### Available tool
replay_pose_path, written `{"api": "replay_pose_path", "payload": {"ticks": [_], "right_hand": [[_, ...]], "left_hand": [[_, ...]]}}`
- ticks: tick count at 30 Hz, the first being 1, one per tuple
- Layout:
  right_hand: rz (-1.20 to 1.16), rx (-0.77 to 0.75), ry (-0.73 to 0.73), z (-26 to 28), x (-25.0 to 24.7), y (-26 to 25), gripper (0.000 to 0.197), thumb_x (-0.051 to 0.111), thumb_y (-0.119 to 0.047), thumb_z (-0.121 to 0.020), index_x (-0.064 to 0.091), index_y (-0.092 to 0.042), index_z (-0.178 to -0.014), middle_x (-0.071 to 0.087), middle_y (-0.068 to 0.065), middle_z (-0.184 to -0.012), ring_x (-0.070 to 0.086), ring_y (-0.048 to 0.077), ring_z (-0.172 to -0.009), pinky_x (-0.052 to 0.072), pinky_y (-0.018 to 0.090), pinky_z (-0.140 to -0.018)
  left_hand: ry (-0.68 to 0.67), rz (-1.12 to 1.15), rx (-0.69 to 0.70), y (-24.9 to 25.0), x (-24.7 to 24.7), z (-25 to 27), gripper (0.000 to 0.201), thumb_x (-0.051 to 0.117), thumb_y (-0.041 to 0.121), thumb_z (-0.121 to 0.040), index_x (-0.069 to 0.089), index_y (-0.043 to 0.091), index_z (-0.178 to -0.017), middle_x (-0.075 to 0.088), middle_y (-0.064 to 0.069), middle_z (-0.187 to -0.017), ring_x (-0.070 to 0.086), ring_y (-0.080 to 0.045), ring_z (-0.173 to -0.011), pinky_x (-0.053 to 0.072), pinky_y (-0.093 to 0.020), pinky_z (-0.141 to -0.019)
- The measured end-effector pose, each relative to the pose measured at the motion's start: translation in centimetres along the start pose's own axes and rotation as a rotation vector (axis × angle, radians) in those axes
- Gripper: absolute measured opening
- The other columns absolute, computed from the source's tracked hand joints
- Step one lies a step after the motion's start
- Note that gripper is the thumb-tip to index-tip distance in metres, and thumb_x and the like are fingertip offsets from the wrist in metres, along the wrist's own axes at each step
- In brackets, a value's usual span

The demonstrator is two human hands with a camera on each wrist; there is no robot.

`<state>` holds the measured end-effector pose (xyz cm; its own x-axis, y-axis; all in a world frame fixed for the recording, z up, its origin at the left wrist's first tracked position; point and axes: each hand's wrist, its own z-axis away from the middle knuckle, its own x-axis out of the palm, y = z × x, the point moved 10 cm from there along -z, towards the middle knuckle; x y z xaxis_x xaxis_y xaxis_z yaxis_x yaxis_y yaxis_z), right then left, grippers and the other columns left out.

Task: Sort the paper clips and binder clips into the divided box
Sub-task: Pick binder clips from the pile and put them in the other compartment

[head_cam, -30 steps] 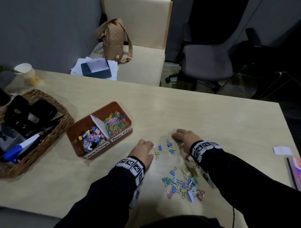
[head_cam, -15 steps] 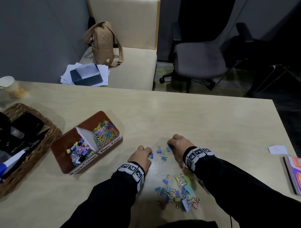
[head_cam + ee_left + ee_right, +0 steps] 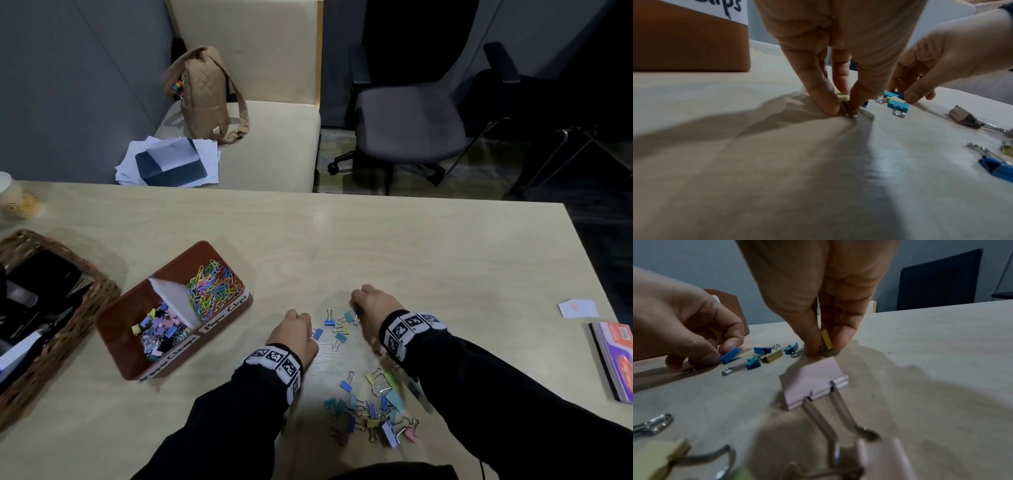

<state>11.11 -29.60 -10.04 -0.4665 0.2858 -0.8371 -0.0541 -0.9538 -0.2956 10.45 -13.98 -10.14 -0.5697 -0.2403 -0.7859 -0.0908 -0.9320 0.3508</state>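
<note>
We work at a pale wood table (image 3: 394, 246), with two chairs (image 3: 407, 123) beyond its far edge and a grey wall behind. Our left hand (image 3: 294, 334) pinches a cream clip (image 3: 843, 97) against the tabletop between thumb and fingers, a blue clip (image 3: 318, 333) touching its fingertips. Our right hand (image 3: 371, 310) pinches a yellow clip (image 3: 826, 339), tips down on the table. Between the hands lie a few loose binder clips (image 3: 337, 325); a larger heap (image 3: 373, 414) sits near us, between the forearms. Left of the left hand stands the box (image 3: 219, 329): paper clips (image 3: 212, 289) in its far compartment, binder clips in the near one. A wicker basket (image 3: 85, 308) sits further left. Right of the right hand the table is bare up to a paper scrap (image 3: 579, 308) and a book (image 3: 616, 359) at the edge.
</note>
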Motion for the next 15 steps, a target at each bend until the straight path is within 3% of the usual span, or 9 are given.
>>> {"api": "replay_pose_path", "payload": {"ticks": [7,11,15], "right_hand": [[-0.002,-0.013,-0.036,0.4,-0.2,-0.5,0.025,0.057,0.004,-0.073,0.050,-0.017,-0.085,0.057,0.001,-0.093,0.056,0.023,-0.083,0.050,0.031,-0.075],[0.028,-0.036,-0.040,1.1,-0.3,-0.8,0.021,0.052,0.000,-0.075,0.043,-0.019,-0.077,0.055,-0.001,-0.085,0.051,0.022,-0.077,0.045,0.027,-0.069],[-0.116,0.021,0.028,2.0,-1.2,-0.4,0.023,0.051,-0.003,-0.079,0.040,-0.020,-0.068,0.056,-0.003,-0.071,0.055,0.020,-0.070,0.045,0.024,-0.057]], "left_hand": [[0.022,0.079,-0.022,-0.4,-0.1,0.1,0.025,0.054,0.015,-0.084,0.050,0.016,-0.109,0.050,-0.004,-0.107,0.055,-0.024,-0.093,0.044,-0.028,-0.079],[0.069,0.129,-0.043,-1.0,-0.4,0.5,0.012,0.050,0.014,-0.087,0.058,0.013,-0.096,0.047,-0.006,-0.105,0.058,-0.026,-0.086,0.049,-0.031,-0.079],[0.114,0.190,-0.077,-1.9,-0.9,0.8,0.014,0.048,0.007,-0.087,0.059,0.014,-0.081,0.051,-0.006,-0.099,0.059,-0.024,-0.084,0.051,-0.031,-0.079]]}}
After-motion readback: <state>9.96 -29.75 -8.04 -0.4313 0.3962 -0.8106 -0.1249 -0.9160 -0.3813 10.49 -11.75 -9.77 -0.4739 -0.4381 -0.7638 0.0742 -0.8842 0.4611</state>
